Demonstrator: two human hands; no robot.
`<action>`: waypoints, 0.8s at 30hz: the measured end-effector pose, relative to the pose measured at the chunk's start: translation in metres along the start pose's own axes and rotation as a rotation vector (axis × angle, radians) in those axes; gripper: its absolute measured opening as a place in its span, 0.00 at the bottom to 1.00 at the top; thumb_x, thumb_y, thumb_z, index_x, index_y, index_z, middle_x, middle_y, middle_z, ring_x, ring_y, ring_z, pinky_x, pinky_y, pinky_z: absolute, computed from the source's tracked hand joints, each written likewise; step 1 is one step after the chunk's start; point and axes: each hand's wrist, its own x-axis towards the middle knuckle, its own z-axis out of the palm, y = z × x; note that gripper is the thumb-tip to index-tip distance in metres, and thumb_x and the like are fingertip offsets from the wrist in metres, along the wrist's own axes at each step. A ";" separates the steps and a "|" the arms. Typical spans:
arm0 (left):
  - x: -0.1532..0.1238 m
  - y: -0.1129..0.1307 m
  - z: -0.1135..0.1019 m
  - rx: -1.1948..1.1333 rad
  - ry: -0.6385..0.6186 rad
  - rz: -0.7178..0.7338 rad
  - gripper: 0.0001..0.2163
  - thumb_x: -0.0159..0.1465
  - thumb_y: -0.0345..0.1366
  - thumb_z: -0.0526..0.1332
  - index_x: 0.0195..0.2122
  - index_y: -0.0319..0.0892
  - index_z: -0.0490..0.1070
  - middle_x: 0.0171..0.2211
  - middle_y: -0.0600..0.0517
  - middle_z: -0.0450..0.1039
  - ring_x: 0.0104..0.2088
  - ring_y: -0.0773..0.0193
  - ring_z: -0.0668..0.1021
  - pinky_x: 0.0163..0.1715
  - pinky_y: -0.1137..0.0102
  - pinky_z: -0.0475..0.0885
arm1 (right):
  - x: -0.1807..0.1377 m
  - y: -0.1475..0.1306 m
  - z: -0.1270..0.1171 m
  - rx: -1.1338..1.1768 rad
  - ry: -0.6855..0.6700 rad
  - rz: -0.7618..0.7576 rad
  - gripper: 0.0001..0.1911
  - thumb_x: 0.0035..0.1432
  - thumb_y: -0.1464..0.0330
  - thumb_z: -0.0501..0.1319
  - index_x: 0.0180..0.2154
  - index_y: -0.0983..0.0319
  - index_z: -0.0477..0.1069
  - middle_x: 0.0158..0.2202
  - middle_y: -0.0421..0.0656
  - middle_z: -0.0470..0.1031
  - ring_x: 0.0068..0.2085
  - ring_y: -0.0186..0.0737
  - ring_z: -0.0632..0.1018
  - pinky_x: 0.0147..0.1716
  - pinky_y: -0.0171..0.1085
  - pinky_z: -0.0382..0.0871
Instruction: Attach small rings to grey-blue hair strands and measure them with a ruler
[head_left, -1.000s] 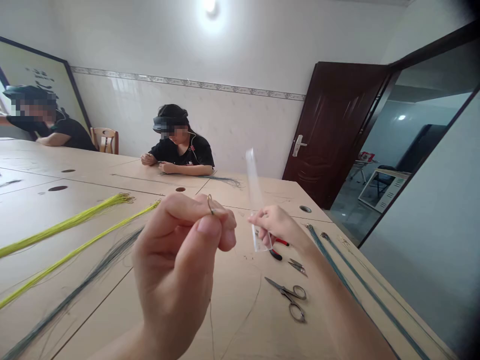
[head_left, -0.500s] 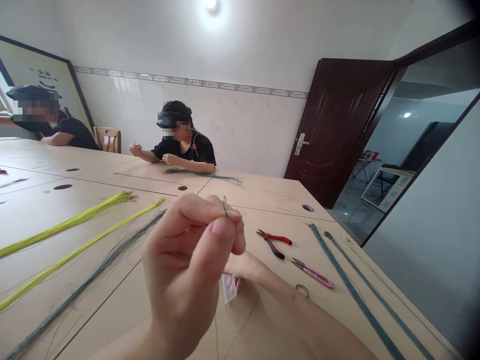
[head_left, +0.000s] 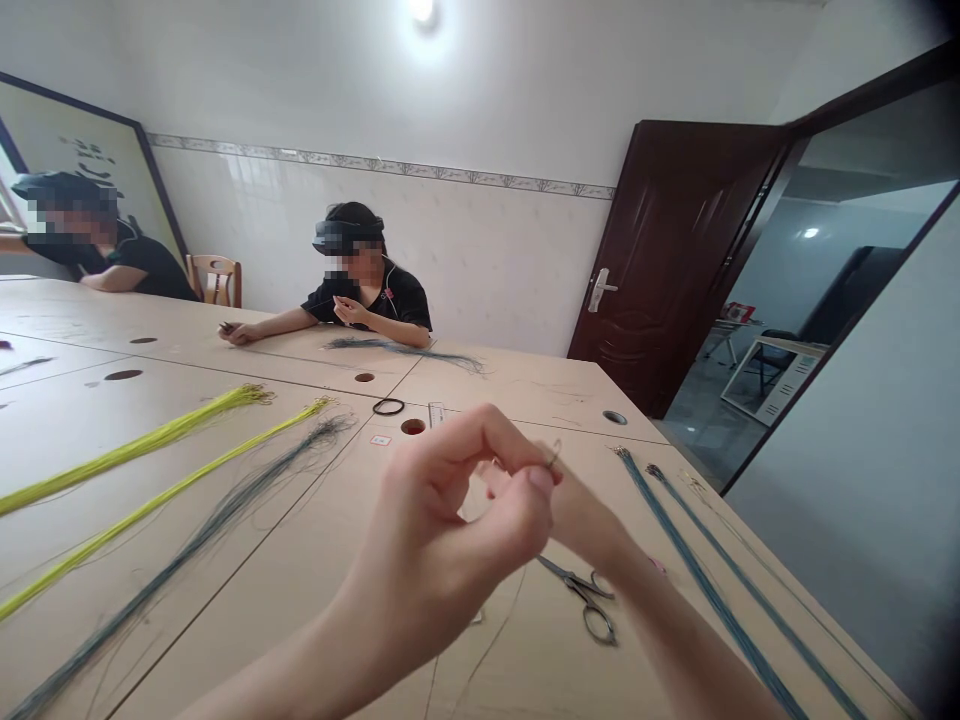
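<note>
My left hand (head_left: 457, 520) is raised in front of me, thumb and forefinger pinched on a small, thin fish hook (head_left: 556, 455) whose curved end sticks up past the fingertips. Behind it reaches my right hand (head_left: 566, 490), mostly covered by the left one; a bit of its fingers shows through the gap in the pinch, and what they do is hidden. Below the hands, scissors (head_left: 581, 585) with dark metal loops lie on the table. Thin loose lines (head_left: 491, 640) run down over the tabletop near my left wrist.
Yellow line bundles (head_left: 150, 455) and a grey-green bundle (head_left: 202, 540) lie left; blue-green bundles (head_left: 697, 545) lie right. A black ring (head_left: 388, 407) sits near a table hole (head_left: 413, 427). Across the table a co-worker (head_left: 367, 290) sits; another person (head_left: 112, 250) is farther left.
My left hand has moved right with the hook, which now tilts. My right hand has risen behind it. The scissors have come into view; the red-handled pliers are now covered.
</note>
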 end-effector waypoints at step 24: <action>0.001 -0.001 0.004 0.144 -0.070 -0.071 0.07 0.58 0.26 0.57 0.23 0.41 0.66 0.21 0.58 0.68 0.25 0.72 0.71 0.25 0.79 0.67 | -0.049 -0.031 -0.037 0.334 0.256 -0.325 0.06 0.60 0.67 0.62 0.30 0.59 0.72 0.25 0.34 0.74 0.25 0.24 0.76 0.25 0.20 0.72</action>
